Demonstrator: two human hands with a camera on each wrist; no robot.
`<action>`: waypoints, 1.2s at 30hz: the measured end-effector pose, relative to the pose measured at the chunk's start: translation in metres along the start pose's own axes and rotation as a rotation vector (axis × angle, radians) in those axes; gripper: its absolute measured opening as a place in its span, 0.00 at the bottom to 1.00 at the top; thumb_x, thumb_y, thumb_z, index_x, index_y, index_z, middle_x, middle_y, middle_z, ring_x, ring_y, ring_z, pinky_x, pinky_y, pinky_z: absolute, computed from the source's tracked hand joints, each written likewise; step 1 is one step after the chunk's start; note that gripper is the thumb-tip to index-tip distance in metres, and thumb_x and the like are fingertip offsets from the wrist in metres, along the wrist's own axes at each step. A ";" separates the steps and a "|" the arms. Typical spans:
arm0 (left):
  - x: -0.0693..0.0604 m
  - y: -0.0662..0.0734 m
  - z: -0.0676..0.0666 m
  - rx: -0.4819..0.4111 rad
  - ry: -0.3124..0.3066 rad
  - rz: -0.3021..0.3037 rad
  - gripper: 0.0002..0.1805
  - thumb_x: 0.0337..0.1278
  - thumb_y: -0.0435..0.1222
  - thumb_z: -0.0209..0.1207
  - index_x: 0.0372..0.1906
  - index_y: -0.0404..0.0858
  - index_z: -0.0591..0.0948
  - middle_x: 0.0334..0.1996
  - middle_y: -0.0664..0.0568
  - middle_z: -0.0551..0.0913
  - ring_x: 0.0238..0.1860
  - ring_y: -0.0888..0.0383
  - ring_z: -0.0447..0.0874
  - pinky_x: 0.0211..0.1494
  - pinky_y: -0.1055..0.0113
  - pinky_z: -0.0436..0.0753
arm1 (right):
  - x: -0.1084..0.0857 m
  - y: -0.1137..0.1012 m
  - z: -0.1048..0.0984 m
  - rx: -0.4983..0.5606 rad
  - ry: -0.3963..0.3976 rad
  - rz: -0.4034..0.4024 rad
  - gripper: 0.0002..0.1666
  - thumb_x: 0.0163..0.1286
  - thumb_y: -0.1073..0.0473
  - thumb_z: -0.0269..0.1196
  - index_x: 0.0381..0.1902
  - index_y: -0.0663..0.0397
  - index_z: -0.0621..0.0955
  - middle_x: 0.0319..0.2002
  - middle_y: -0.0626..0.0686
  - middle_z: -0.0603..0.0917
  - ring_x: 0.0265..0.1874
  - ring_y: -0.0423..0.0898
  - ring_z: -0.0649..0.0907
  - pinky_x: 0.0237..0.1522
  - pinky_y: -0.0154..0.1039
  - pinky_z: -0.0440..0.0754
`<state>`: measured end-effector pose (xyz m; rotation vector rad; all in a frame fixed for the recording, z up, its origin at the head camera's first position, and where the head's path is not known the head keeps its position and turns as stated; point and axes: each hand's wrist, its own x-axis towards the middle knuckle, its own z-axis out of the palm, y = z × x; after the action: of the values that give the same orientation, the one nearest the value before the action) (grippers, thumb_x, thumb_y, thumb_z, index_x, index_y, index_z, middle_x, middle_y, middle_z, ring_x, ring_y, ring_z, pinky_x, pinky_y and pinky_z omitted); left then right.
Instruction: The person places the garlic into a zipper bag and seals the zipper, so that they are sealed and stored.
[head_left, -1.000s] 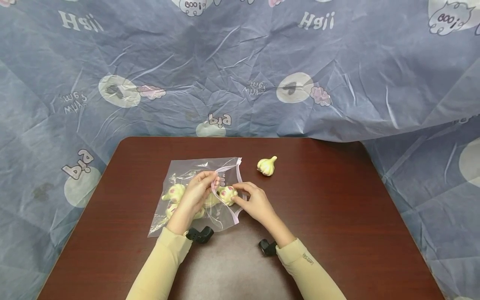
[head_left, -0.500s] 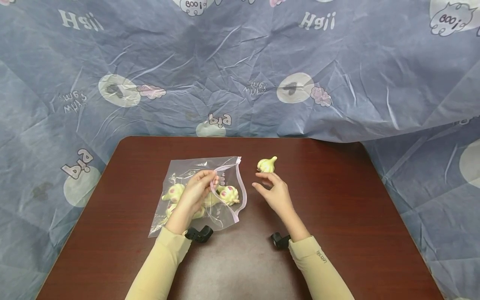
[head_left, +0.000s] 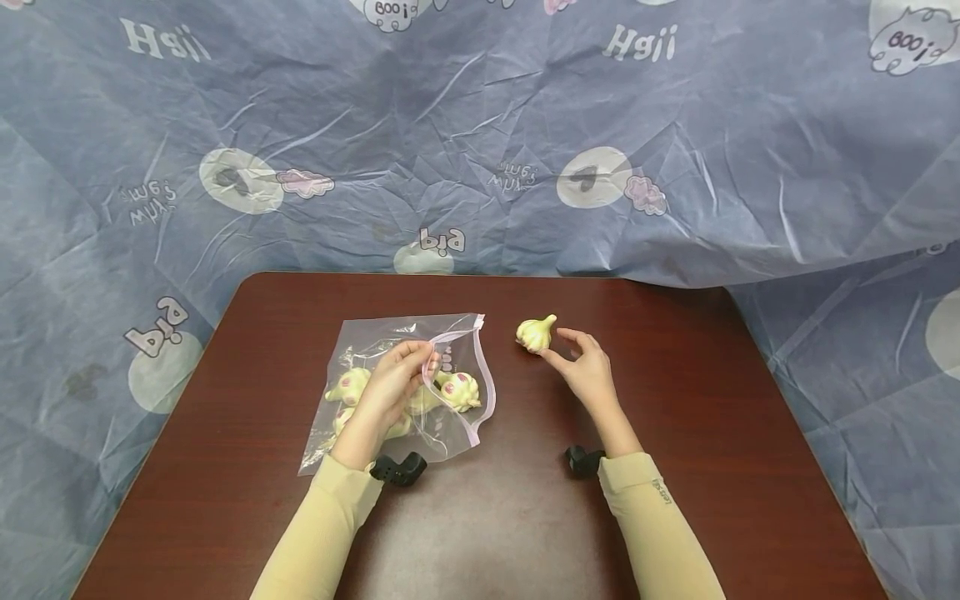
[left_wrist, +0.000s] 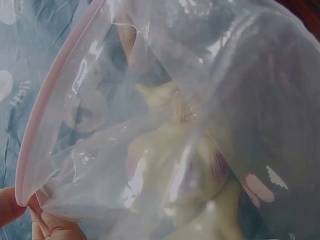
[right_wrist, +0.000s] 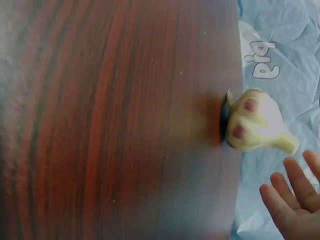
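My left hand (head_left: 392,385) pinches the pink-edged mouth of a clear zip bag (head_left: 360,340), lifting one side of it. Just inside the mouth lies a garlic bulb (head_left: 461,392). Several more bulbs show through the plastic, partly hidden by the left hand and forearm. In the left wrist view the pink zip strip (left_wrist: 52,90) runs up from the fingertips, with blurred garlic behind the film. Beyond the bag, one loose garlic bulb (head_left: 533,335) lies on the table. My right hand (head_left: 589,372) is at its right side, thumb and fingers spread, not closed on it.
The dark red-brown table (head_left: 675,400) has rounded far corners. A blue printed cloth (head_left: 465,150) hangs behind it and at both sides. Black cameras sit at both wrists, the left camera (head_left: 399,469) near the bag's front edge.
My right hand has let go of the garlic bulb at the bag's mouth and moved right and away to the loose bulb. My left hand keeps its place on the bag.
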<state>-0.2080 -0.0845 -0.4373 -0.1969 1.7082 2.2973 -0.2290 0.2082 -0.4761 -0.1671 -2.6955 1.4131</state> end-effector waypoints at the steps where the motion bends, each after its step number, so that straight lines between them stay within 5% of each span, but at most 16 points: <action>1: 0.000 0.000 0.000 -0.002 0.002 -0.001 0.08 0.73 0.31 0.49 0.47 0.29 0.70 0.31 0.56 0.79 0.30 0.66 0.77 0.35 0.80 0.78 | 0.003 0.001 0.000 -0.006 -0.007 0.013 0.35 0.62 0.50 0.71 0.63 0.58 0.74 0.62 0.61 0.75 0.62 0.61 0.76 0.64 0.53 0.76; 11: -0.001 0.002 -0.001 0.011 0.005 -0.006 0.07 0.73 0.31 0.50 0.47 0.29 0.71 0.30 0.56 0.79 0.30 0.66 0.77 0.35 0.80 0.78 | 0.026 0.018 0.014 -0.069 -0.091 0.097 0.49 0.61 0.43 0.70 0.72 0.57 0.63 0.70 0.62 0.65 0.63 0.62 0.73 0.63 0.56 0.75; 28: 0.002 -0.001 -0.002 0.009 0.011 -0.006 0.04 0.72 0.31 0.50 0.44 0.32 0.72 0.29 0.57 0.80 0.30 0.66 0.77 0.34 0.80 0.78 | 0.044 0.014 0.037 -0.110 -0.072 0.097 0.47 0.57 0.48 0.73 0.66 0.65 0.67 0.61 0.66 0.72 0.60 0.62 0.73 0.63 0.56 0.72; 36: -0.003 -0.003 -0.004 -0.020 -0.050 0.102 0.06 0.68 0.35 0.57 0.40 0.36 0.74 0.30 0.58 0.81 0.30 0.67 0.78 0.35 0.80 0.78 | 0.045 0.012 0.043 -0.115 -0.015 0.068 0.44 0.54 0.51 0.76 0.61 0.68 0.70 0.56 0.68 0.77 0.56 0.62 0.76 0.60 0.56 0.75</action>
<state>-0.2048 -0.0880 -0.4405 -0.0570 1.7091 2.3711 -0.2782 0.1863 -0.5090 -0.2596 -2.8095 1.2811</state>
